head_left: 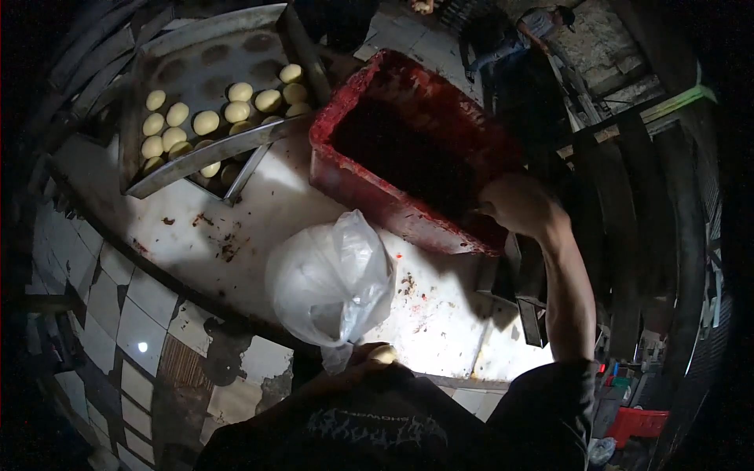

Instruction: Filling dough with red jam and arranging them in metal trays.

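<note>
Low grip, left hand (363,359) on dough (383,355)

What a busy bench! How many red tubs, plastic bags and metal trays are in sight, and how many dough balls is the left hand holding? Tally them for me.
Red tub: 1
Plastic bag: 1
Metal trays: 2 visible, one partly over the other
Dough ball in the left hand: 1
Total: 5
</note>
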`<state>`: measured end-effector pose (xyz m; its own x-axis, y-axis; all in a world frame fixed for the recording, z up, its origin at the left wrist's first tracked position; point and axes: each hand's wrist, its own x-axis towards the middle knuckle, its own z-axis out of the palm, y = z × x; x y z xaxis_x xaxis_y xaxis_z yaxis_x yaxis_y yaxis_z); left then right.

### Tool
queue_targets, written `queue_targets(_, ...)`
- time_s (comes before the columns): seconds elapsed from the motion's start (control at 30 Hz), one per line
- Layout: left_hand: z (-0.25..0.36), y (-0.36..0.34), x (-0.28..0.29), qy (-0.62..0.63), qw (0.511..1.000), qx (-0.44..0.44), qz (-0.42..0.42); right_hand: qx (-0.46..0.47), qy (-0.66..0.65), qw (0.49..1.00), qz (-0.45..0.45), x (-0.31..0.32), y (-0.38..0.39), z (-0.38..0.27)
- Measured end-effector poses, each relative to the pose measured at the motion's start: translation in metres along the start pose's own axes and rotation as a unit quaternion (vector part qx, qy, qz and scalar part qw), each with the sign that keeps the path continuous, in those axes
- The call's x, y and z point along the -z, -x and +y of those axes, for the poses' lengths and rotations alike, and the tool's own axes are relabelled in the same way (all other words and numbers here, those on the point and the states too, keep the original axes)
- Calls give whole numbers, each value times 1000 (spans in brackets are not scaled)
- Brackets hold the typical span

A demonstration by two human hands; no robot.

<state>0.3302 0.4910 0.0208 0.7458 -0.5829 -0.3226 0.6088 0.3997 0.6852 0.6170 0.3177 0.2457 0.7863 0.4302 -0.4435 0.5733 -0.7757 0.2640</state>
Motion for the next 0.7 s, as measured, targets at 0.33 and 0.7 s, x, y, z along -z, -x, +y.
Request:
queue_targets(0.33, 34, -60, -96, 244, 942, -194, 128, -134, -664, 688, 261, -168, 169, -41)
queue_targets(0.7, 22, 6, -165, -57, 807, -587, -29, 171, -429, 744, 483, -277, 183, -44)
